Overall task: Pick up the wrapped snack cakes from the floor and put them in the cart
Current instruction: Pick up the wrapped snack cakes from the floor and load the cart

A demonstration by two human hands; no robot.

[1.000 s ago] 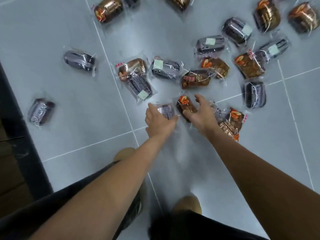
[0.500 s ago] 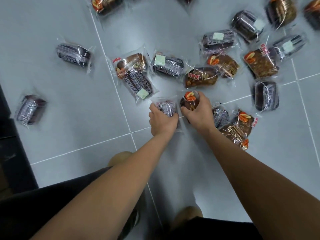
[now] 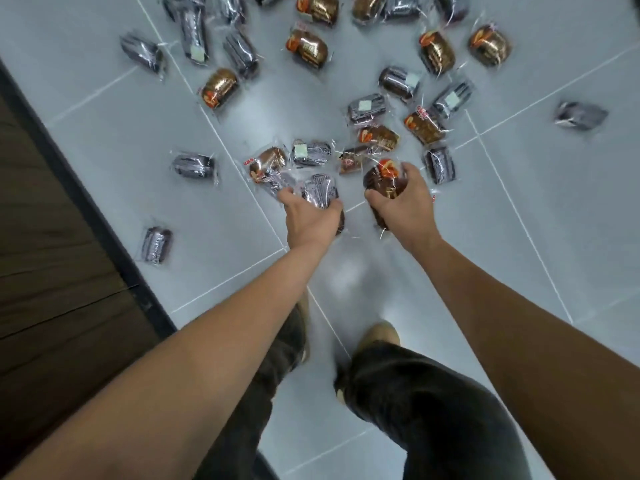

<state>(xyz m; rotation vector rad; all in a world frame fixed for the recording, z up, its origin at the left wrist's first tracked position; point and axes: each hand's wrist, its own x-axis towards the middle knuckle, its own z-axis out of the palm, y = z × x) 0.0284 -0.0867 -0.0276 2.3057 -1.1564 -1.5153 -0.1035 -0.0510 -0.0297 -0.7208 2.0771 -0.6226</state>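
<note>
My left hand (image 3: 310, 216) grips a dark purple wrapped snack cake (image 3: 320, 190), lifted off the floor. My right hand (image 3: 405, 206) grips a brown wrapped snack cake with an orange label (image 3: 384, 178), also raised. Several more wrapped cakes lie scattered on the grey tiled floor (image 3: 519, 237) beyond my hands, among them a brown one (image 3: 266, 164), a dark one with a pale sticker (image 3: 310, 153) and a gold one (image 3: 220, 87). No cart is in view.
A dark wooden unit with a black base edge (image 3: 86, 209) runs along the left. Two dark cakes (image 3: 156, 244) (image 3: 194, 165) lie close to it. A lone cake (image 3: 580, 115) lies far right. My legs and shoes (image 3: 379, 336) stand below my hands.
Both hands closed on a cake each and lifted them off the floor. The view pulled back and up, so more of the scattered cakes and the dark unit appear.
</note>
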